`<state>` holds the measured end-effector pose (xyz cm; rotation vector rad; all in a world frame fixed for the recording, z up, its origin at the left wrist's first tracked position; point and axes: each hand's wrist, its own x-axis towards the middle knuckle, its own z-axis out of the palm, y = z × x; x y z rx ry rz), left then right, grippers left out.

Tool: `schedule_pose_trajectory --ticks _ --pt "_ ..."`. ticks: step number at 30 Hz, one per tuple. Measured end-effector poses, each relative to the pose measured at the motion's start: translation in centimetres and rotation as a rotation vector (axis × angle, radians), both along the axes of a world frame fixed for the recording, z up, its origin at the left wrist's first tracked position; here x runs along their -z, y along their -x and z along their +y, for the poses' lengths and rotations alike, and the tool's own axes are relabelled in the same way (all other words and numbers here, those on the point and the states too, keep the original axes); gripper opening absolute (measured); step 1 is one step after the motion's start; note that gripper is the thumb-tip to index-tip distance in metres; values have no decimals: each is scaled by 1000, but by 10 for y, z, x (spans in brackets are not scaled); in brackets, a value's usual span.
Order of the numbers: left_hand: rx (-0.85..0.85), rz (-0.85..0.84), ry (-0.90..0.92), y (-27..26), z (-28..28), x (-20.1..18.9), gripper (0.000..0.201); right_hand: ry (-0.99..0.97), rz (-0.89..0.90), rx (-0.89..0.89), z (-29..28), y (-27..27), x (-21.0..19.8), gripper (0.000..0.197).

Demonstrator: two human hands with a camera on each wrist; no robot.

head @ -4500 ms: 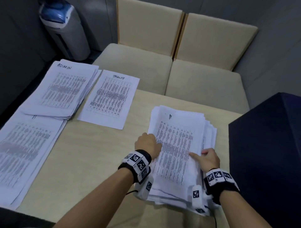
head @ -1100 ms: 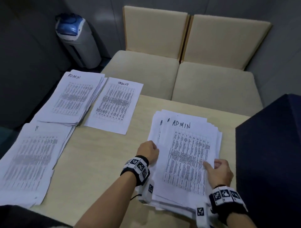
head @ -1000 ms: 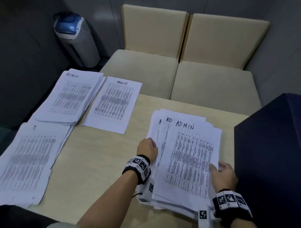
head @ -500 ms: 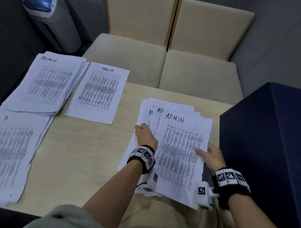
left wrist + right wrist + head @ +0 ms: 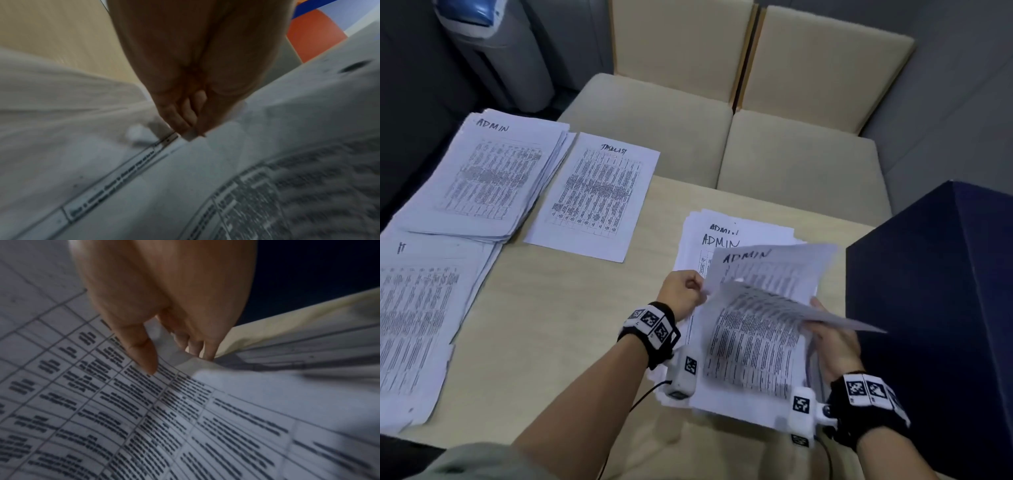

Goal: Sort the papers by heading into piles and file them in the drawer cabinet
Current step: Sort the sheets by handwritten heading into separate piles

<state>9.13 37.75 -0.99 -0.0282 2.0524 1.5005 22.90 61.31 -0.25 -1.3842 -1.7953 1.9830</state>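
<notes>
Hands hold paper here. The left hand [image 5: 683, 291] has its fingers curled and pinches the left edge of a lifted sheet [image 5: 774, 274]. The left wrist view shows the fingertips [image 5: 186, 128] squeezed on the paper edge. The right hand [image 5: 832, 339] grips the right side of the top sheets, with its thumb [image 5: 144, 353] on top of the print and the other fingers tucked under. The lifted sheet is white, curled up off the pile, with "ADMIN" written by hand at the top and a grid of small dark print below. It is blurry. Under the hands lies the unsorted stack [image 5: 722, 236], a messy white pile with more "ADMIN" headings peeking out at its 12 o'clock edge. The stack sits on a pale wooden table [image 5: 571, 308]. At 3 o'clock from the stack, just beside it, is a dark blue cabinet [image 5: 935, 291]. Toward 10 o'clock lies a single sheet headed "TASKLIST" [image 5: 595, 195]. Just beside that sheet, at its 9 o'clock, is a thick pile headed "ADMIN" [image 5: 489, 174]. At 9 o'clock from the hands, at the table's edge, is a pile headed "IT" [image 5: 417, 318]. At 12 o'clock, past the table, are two tan chairs [image 5: 722, 137].
</notes>
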Motion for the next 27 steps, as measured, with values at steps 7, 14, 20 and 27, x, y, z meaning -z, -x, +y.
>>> schedule_pose_trajectory --ticks 7,14,20,27 --pt "45 227 276 5 -6 2 26 -196 -50 -95 -4 7 -11 7" --pt "80 185 886 7 -15 28 93 -83 32 62 -13 7 -15 43" --pt "109 189 654 33 -47 24 38 65 -4 11 -19 14 -8 33" --pt "297 316 118 42 -59 0 18 110 65 -78 -24 24 -2 22"
